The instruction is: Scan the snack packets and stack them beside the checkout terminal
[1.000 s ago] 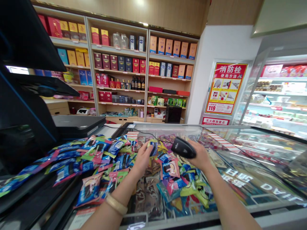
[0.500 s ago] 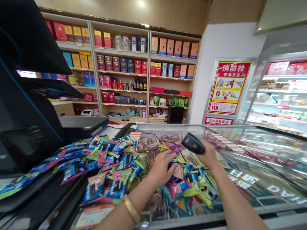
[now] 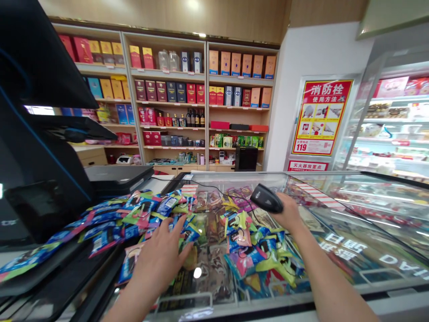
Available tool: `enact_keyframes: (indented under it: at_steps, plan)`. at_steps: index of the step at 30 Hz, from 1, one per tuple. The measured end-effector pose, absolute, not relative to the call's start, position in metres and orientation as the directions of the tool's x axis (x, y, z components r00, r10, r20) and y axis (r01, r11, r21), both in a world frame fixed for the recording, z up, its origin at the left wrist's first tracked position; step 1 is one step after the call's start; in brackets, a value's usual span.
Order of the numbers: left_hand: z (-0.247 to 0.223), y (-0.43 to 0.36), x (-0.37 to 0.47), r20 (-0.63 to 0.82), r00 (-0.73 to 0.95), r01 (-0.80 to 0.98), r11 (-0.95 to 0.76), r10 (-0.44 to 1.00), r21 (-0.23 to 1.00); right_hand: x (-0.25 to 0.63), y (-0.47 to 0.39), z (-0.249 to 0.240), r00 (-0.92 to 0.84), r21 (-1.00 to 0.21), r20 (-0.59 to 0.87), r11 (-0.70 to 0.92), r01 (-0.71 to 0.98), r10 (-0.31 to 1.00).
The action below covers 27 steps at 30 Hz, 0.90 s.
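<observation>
My right hand (image 3: 286,212) is closed around a black handheld barcode scanner (image 3: 267,198), its head pointing left and a thin cable trailing from it. My left hand (image 3: 164,248) hovers over or rests on the near right edge of a big heap of small snack packets (image 3: 140,210), fingers apart; I cannot tell whether it touches them. The packets are blue, green and pink. A smaller pile of similar packets (image 3: 246,250) lies on the glass freezer lid (image 3: 221,179), to the left of and below my right hand. Wrapped frozen goods show through the glass.
At the left stand a black checkout screen (image 3: 43,58) and a dark flat device (image 3: 117,174). The scanner cable (image 3: 208,185) runs across the freezer top. Shelves (image 3: 167,105) of boxed bottles line the back wall. A red fire hydrant sign (image 3: 323,118) and lit fridge (image 3: 398,120) are at right.
My left hand has moved left from the smaller pile to the big heap, uncovering packets on the smaller pile. The right hand still holds the scanner, nearly in the same place.
</observation>
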State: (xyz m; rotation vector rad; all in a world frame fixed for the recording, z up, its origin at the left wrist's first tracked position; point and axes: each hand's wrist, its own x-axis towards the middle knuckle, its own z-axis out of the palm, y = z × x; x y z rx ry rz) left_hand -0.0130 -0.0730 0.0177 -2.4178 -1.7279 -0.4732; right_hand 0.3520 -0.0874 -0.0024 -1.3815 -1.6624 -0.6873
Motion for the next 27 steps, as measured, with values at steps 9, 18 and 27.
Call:
enact_keyframes:
  at_steps: [9, 18, 27]
  plan:
    - [-0.033, -0.078, -0.047, 0.409, 0.352, 0.907, -0.414, 0.842, 0.073, 0.344, -0.084, -0.005, -0.075, -0.099, 0.823, 0.271, 0.957, 0.563]
    - [0.000, -0.070, -0.020, 0.470, 0.201, 0.345, -0.511, 0.859, 0.787, 0.341, -0.086, -0.003, -0.064, -0.109, 0.828, 0.272, 0.956, 0.558]
    - [0.028, -0.033, 0.052, 0.026, 0.477, -0.515, 0.256, 0.878, 0.818, 0.334, -0.087, -0.002, -0.092, -0.099, 0.835, 0.313, 0.945, 0.542]
